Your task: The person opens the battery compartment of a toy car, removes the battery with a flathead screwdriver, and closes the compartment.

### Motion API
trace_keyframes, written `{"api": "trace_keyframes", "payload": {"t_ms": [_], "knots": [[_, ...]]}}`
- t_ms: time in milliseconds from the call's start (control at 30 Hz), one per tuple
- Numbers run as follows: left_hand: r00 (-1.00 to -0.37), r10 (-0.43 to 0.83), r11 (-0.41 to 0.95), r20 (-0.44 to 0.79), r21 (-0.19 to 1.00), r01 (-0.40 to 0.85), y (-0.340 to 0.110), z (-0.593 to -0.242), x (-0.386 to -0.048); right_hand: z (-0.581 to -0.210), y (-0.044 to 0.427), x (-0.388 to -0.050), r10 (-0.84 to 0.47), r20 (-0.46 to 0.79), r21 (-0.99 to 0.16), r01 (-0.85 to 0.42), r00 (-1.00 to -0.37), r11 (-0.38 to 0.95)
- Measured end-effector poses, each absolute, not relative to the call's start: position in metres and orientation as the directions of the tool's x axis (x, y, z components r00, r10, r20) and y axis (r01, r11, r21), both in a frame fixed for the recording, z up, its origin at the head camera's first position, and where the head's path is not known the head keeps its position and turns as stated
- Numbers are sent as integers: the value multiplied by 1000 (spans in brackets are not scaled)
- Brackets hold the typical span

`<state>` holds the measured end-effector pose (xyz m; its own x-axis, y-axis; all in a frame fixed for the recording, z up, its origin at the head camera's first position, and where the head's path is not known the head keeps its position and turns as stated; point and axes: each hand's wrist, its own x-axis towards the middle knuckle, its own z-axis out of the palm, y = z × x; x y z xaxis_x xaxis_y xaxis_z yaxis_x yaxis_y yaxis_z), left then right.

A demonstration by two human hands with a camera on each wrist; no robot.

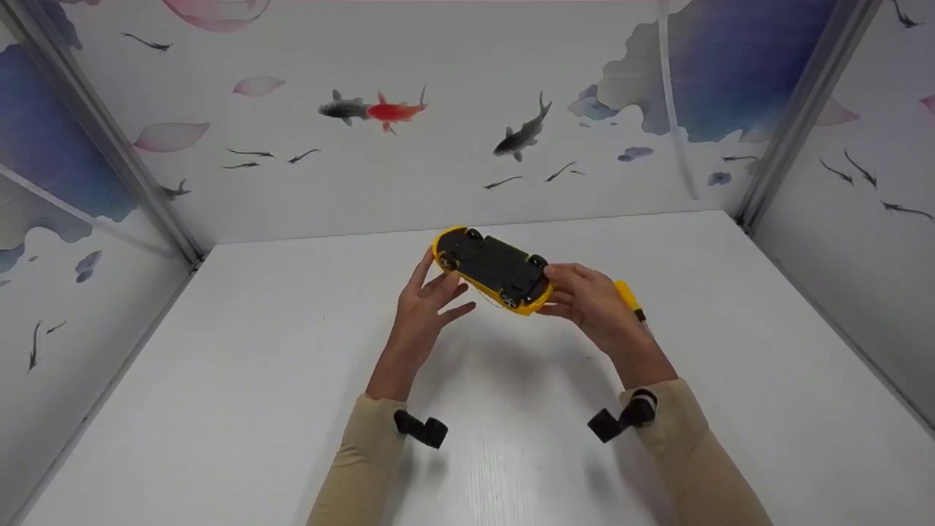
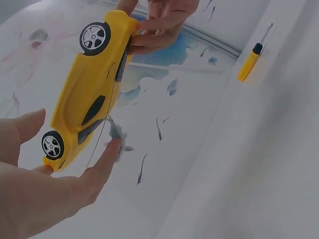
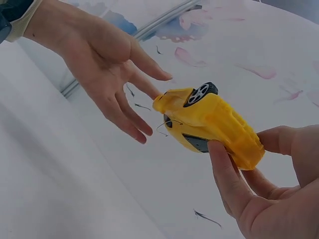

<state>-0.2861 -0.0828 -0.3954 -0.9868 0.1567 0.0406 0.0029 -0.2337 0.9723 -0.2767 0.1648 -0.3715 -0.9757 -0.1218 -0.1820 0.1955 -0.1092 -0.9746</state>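
Note:
A yellow toy car [image 1: 497,269] is held in the air with its black underside turned up to the head view. My right hand [image 1: 595,307] pinches one end between thumb and fingers, clearly so in the right wrist view, where the car [image 3: 199,117] shows its side. The left hand [image 1: 420,321] is at the other end, fingers spread, one fingertip touching the car; its thumb stands apart from the body in the left wrist view. A thin dark line or wire runs by the windows of the car [image 2: 84,94].
A screwdriver [image 2: 250,64] with a yellow handle lies on the white table [image 1: 241,365], beyond my right wrist in the head view and partly hidden by it. Panels printed with fish and petals [image 1: 438,175] stand around the table's back and sides.

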Motion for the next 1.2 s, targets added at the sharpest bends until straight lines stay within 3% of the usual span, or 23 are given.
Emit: {"api": "trace_keyframes", "payload": {"t_ms": [233, 533, 900, 1200], "knots": [[-961, 271, -297, 45, 954, -39, -81, -394, -284, -373, 161, -276, -161, -177, -980, 190, -971, -66], [-966, 245, -396, 80, 918, -24, -81, -398, -285, -374, 159, -274, -186, -175, -982, 184, -967, -31], [-985, 171, -352, 3, 934, -58, -80, -397, -285, -373, 155, -273, -189, -184, -983, 178, -964, 50], [-966, 256, -311, 23, 949, -60, -82, -397, -286, -374, 155, -272, -233, -171, -984, 154, -957, 91]]}}
